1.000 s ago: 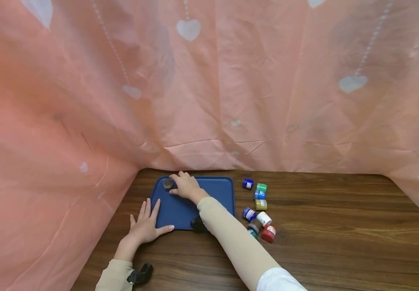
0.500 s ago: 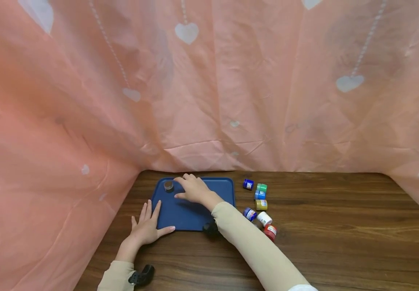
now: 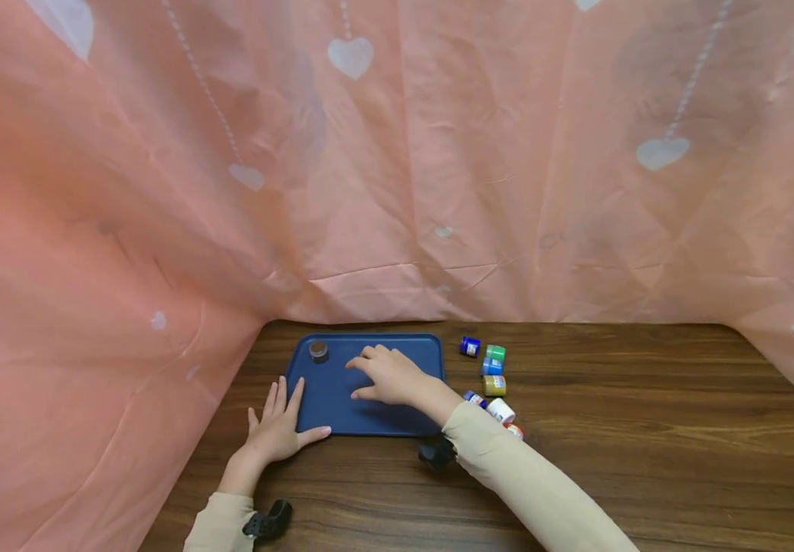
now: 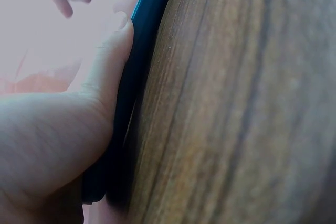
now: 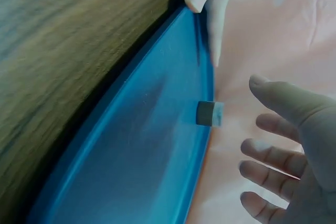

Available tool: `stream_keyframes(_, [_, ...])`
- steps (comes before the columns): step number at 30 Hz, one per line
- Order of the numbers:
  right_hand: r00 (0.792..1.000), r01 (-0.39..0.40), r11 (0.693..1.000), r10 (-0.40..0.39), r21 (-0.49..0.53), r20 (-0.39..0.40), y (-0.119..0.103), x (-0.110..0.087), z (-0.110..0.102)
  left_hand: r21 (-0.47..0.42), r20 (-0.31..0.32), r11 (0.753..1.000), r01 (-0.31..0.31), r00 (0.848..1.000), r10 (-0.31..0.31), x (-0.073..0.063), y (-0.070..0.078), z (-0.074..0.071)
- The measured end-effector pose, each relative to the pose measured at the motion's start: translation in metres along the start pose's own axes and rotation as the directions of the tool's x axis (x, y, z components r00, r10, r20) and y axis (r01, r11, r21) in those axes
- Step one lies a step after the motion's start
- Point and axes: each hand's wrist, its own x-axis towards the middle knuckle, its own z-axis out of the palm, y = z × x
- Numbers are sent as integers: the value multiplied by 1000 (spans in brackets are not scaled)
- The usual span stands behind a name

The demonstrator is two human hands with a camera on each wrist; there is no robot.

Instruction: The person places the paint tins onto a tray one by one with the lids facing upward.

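Observation:
A small dark brown jar (image 3: 318,352) stands upright near the far left corner of the blue tray (image 3: 328,406). With fingers spread, my left hand (image 3: 273,435) rests at the tray's near left corner; its thumb lies along the front rim, as the left wrist view shows close up. Over the tray's middle hovers my right hand (image 3: 393,376), holding nothing, its fingers parted and pointing left. In the right wrist view that hand (image 5: 299,150) is apart from the jar (image 5: 206,114), and both stand clear of each other.
Right of the tray lie several small paint jars: dark blue (image 3: 470,346), green (image 3: 496,353), blue (image 3: 493,366), yellow (image 3: 494,385), another blue one (image 3: 475,399), white (image 3: 500,411) and red (image 3: 515,432). My right sleeve covers part of this group. A pink curtain (image 3: 480,291) borders the wooden table (image 3: 645,429).
My right hand has let go of the brown jar and drawn back to the right and nearer, over the tray's middle. The jar stays put; my left hand has not moved.

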Motion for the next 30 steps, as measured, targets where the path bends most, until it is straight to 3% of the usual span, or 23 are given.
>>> stream_keyframes(10, [994, 113, 990, -112, 81, -15, 10, -50, -6, -20, -26, 1000, -19, 999, 18, -1, 1, 1])
stream_keyframes(21, [977, 197, 980, -200, -43, -78, 17, -95, -16, -16, -4, 999, -31, 1000, 31, 1, 1, -1])
stream_keyframes(30, [964, 214, 969, -230, -126, -133, 27, -127, -18, -8, 12, 1000, -25, 1000, 25, -1, 3, -3])
